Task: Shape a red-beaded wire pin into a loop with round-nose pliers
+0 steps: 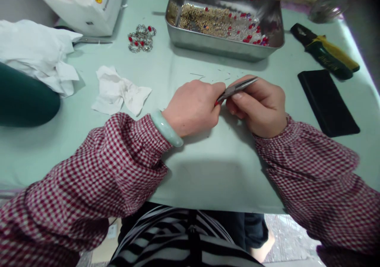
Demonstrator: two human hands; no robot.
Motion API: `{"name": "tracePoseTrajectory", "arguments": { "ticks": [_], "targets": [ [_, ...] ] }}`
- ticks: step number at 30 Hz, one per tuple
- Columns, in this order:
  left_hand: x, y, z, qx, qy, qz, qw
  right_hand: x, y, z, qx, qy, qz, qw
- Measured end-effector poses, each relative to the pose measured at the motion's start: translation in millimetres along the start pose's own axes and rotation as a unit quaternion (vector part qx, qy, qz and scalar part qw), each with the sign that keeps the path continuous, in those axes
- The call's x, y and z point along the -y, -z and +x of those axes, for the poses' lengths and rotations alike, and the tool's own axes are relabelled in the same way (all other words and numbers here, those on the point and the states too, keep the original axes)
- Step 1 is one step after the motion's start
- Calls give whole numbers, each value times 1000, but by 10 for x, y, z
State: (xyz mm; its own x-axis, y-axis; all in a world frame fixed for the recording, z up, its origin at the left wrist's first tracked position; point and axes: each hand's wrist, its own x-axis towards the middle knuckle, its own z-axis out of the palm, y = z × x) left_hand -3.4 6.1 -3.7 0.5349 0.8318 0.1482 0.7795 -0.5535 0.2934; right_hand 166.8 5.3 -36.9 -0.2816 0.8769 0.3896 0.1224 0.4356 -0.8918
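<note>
My left hand (196,105) is closed around a pair of needle-nose pliers (239,88), with a bit of red handle showing at the fingers. The steel jaws point right and lie across the fingers of my right hand (263,105). Those fingers are pinched together just under the jaws; whatever is between them is hidden or too small to name. Beyond both hands, thin wire pieces (196,74) lie scattered on the table. Farther back stands a metal tray (219,50) with gold beads, red beads and clear pieces in it.
A beaded chain (141,39) lies left of the tray, near crumpled tissue (111,91), scissors (93,40) and a tissue pack (103,12). At far left is a dark green cylinder (26,97). Cutting pliers (326,53) and a black phone-like slab (329,103) lie right.
</note>
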Motion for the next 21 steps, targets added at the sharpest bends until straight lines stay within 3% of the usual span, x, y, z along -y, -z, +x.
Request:
{"name": "tracePoseTrajectory", "arguments": {
  "ticks": [6,21],
  "targets": [
    [-2,3,4,4,13,-8,1000,20,-6,-4,-4,-2,-11,1000],
    [16,-12,-21,-12,-33,-20,999,-21,13,2,9,2,25,1000]
  ]
}}
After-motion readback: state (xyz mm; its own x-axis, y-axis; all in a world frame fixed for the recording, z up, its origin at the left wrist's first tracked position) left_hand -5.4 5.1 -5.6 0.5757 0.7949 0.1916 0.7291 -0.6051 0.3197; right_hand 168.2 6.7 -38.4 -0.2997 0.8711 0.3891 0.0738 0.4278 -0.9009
